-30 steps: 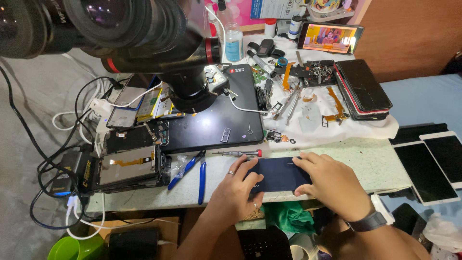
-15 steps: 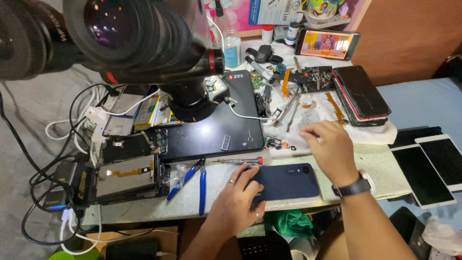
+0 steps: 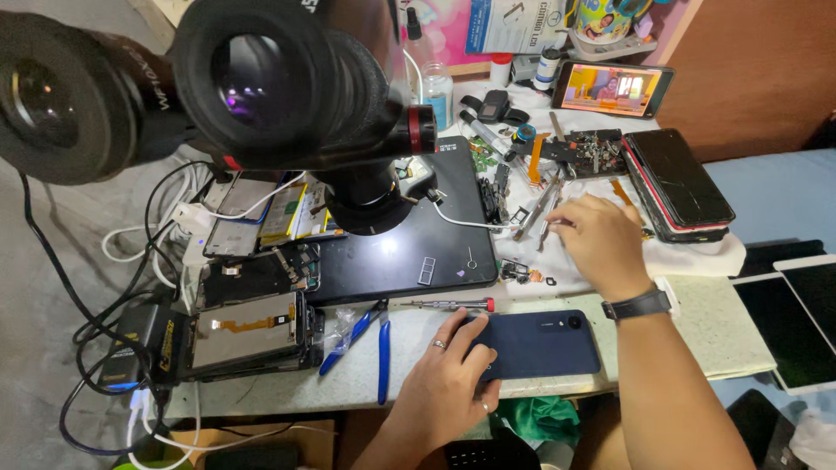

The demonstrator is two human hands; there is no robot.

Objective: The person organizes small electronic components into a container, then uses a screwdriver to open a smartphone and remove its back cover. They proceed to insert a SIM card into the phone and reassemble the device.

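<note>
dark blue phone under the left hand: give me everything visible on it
The dark blue phone is a slim rectangular slab with rounded corners, lying flat and back-up along the front edge of the workbench. Its rear looks matte and smooth, with a small round camera lens near its right end and a faint mark mid-panel. No cracks or openings show. The left hand rests on its left end, fingers covering that part. The right hand is apart from it, up by small parts. A red-tipped screwdriver lies just beyond it.
</note>
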